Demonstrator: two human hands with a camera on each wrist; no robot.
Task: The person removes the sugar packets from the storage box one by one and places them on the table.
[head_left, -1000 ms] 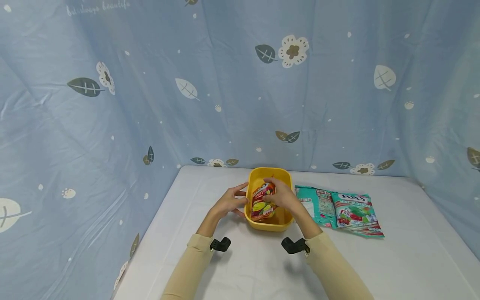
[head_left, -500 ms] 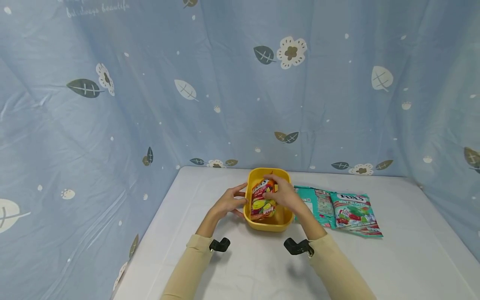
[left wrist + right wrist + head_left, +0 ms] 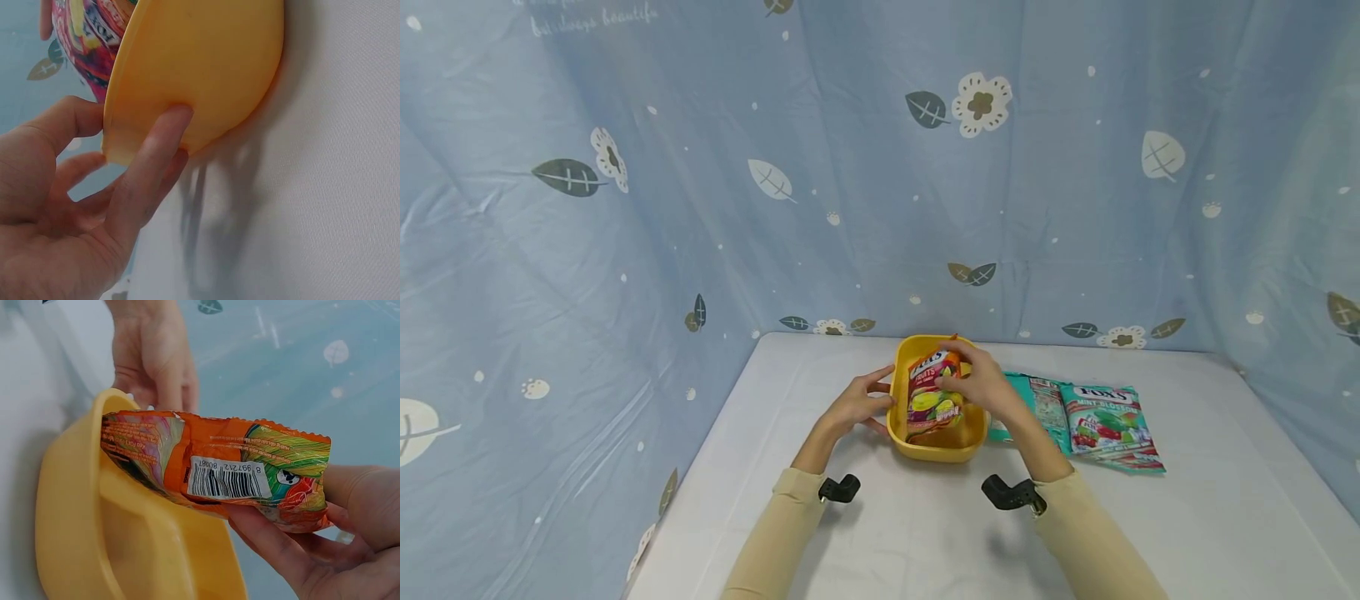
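My right hand (image 3: 988, 385) pinches a red and orange bag of fruit candy (image 3: 935, 402) by its right upper side, fingers behind and thumb in front. The bag stands tilted partly inside a yellow plastic basket (image 3: 936, 454). In the right wrist view the candy bag's (image 3: 212, 469) barcode side shows above the basket's rim (image 3: 103, 419). My left hand (image 3: 853, 406) touches the basket's left wall from outside, its fingers spread. In the left wrist view the thumb is at the rim and other fingers rest on the outer wall (image 3: 200, 69).
To the basket's right lie two teal candy bags on the white table (image 3: 880, 533): a mint one face up (image 3: 1112, 425), another showing its back (image 3: 1045, 408), partly behind my right forearm. A blue patterned curtain (image 3: 850, 208) hangs behind and at the left.
My right hand has moved up and to the right, drawing the fruit candy bag the same way and higher in the basket. The left hand and basket stay nearly in place.
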